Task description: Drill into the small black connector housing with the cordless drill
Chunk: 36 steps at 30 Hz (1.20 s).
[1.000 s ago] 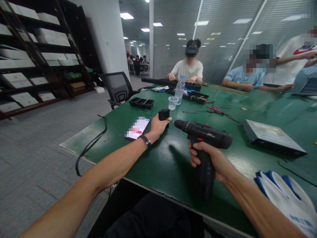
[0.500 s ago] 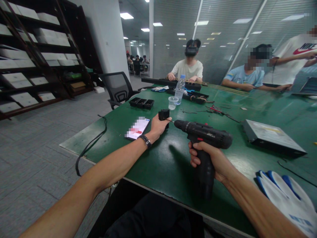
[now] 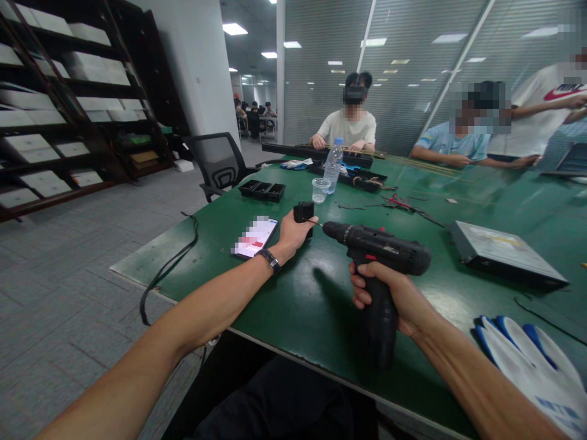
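Note:
My right hand [image 3: 380, 290] is wrapped round the handle of a black power drill [image 3: 385, 247], whose nose points left. A thin bit runs from its chuck to a small black block [image 3: 303, 212]. That block stands upright in the grip of my left hand [image 3: 294, 233]; whether the bit's tip touches it is too small to tell. Beside my left wrist a phone [image 3: 255, 238] with a lit screen lies on the green table [image 3: 275, 311]. Beyond the block stand a clear plastic cup [image 3: 320, 190] and a water bottle [image 3: 334, 166].
Black trays [image 3: 262, 190] sit at the back left. To the right lie a flat metal box [image 3: 509, 253], white-and-blue gloves [image 3: 527, 366] and red-handled pliers [image 3: 398, 201]. A seated person [image 3: 351, 125] handles long dark strips across the table; other people are at the right.

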Each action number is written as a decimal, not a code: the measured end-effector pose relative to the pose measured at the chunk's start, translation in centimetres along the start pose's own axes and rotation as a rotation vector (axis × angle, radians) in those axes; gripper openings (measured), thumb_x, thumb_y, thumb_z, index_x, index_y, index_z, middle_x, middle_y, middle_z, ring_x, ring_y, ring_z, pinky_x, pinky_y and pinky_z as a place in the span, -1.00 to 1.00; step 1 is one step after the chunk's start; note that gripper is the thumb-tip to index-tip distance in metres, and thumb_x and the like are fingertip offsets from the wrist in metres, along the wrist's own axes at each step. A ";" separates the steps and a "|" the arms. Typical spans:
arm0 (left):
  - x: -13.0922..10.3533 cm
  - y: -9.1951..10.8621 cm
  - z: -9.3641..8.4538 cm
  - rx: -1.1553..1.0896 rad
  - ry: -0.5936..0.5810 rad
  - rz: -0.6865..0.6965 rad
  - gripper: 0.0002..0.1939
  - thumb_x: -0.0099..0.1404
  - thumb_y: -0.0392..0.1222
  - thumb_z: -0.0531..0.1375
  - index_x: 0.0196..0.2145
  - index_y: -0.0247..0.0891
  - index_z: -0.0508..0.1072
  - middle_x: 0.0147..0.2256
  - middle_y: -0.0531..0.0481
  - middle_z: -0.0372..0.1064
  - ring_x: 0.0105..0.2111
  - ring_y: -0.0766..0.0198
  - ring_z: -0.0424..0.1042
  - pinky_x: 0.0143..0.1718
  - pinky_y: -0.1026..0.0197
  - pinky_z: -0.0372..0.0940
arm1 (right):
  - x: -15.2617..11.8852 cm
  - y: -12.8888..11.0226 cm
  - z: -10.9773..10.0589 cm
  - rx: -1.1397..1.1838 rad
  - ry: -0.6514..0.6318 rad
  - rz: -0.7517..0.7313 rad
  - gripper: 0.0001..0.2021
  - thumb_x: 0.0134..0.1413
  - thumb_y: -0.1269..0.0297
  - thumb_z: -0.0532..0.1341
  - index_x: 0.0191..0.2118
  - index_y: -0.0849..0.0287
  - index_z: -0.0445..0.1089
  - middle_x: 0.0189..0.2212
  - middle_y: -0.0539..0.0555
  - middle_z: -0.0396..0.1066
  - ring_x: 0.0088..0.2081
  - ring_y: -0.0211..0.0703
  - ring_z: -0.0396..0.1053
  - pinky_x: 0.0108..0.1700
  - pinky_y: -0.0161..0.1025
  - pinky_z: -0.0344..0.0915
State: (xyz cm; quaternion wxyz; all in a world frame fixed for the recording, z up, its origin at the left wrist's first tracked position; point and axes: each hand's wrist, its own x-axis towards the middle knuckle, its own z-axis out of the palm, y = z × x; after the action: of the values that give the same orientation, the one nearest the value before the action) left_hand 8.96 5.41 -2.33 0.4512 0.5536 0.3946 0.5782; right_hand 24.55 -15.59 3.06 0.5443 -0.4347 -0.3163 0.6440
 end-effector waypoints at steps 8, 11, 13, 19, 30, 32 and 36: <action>0.2 -0.4 -0.1 -0.018 -0.003 -0.003 -0.68 0.09 -0.11 0.51 -0.24 -0.26 0.57 -0.27 -0.05 0.57 -0.26 0.18 0.49 -0.14 0.16 0.37 | 0.0 -0.2 0.2 -0.001 0.004 -0.001 -0.87 0.04 0.29 0.44 -0.33 0.24 0.55 -0.53 -0.04 0.33 -0.59 -0.28 0.24 -0.49 -0.24 0.37; 0.2 -0.4 -0.1 -0.004 -0.004 0.003 -0.68 0.10 -0.11 0.51 -0.23 -0.26 0.58 -0.25 -0.07 0.58 -0.24 0.17 0.49 -0.13 0.16 0.38 | -0.1 -0.3 0.2 0.000 0.002 0.000 -0.87 0.04 0.29 0.44 -0.33 0.24 0.55 -0.53 -0.03 0.33 -0.59 -0.28 0.24 -0.49 -0.24 0.37; 0.2 -0.3 -0.1 -0.005 -0.003 0.000 -0.69 0.09 -0.12 0.51 -0.24 -0.26 0.58 -0.25 -0.07 0.58 -0.24 0.17 0.49 -0.11 0.15 0.38 | -0.1 -0.3 0.3 -0.003 0.004 -0.003 -0.86 0.04 0.29 0.44 -0.33 0.24 0.55 -0.53 -0.03 0.32 -0.59 -0.27 0.23 -0.49 -0.23 0.37; 0.0 0.1 0.0 -0.007 -0.003 -0.004 -0.71 0.11 -0.16 0.50 -0.24 -0.27 0.58 -0.25 -0.07 0.59 -0.24 0.17 0.50 -0.11 0.16 0.38 | -0.1 -0.2 0.2 -0.009 0.003 -0.008 -0.86 0.03 0.28 0.44 -0.34 0.23 0.55 -0.53 -0.03 0.32 -0.59 -0.27 0.22 -0.49 -0.22 0.37; -0.1 0.3 0.0 -0.027 0.002 -0.010 -0.71 0.10 -0.18 0.50 -0.25 -0.27 0.58 -0.27 -0.06 0.58 -0.26 0.18 0.49 -0.11 0.16 0.36 | -0.2 -0.3 0.5 -0.017 0.005 -0.007 -0.85 0.02 0.27 0.44 -0.34 0.22 0.54 -0.52 -0.03 0.32 -0.58 -0.27 0.22 -0.48 -0.22 0.36; 0.0 0.2 0.0 -0.027 0.004 -0.009 -0.71 0.09 -0.18 0.51 -0.25 -0.26 0.58 -0.26 -0.05 0.58 -0.25 0.18 0.49 -0.10 0.16 0.36 | -0.2 -0.3 0.4 -0.019 0.007 -0.011 -0.85 0.01 0.27 0.45 -0.34 0.22 0.54 -0.52 -0.03 0.32 -0.58 -0.26 0.22 -0.48 -0.22 0.36; 0.0 0.2 0.0 -0.025 -0.001 -0.008 -0.70 0.09 -0.16 0.51 -0.24 -0.26 0.58 -0.25 -0.06 0.58 -0.25 0.17 0.49 -0.10 0.15 0.36 | -0.2 -0.3 0.3 -0.024 0.003 -0.010 -0.83 0.00 0.26 0.46 -0.35 0.22 0.53 -0.53 -0.03 0.31 -0.59 -0.27 0.21 -0.48 -0.22 0.35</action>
State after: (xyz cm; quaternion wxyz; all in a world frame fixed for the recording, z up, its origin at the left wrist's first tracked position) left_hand 8.91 5.37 -2.19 0.4605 0.5466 0.3893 0.5810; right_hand 24.39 -15.67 3.46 0.5428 -0.4404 -0.3253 0.6368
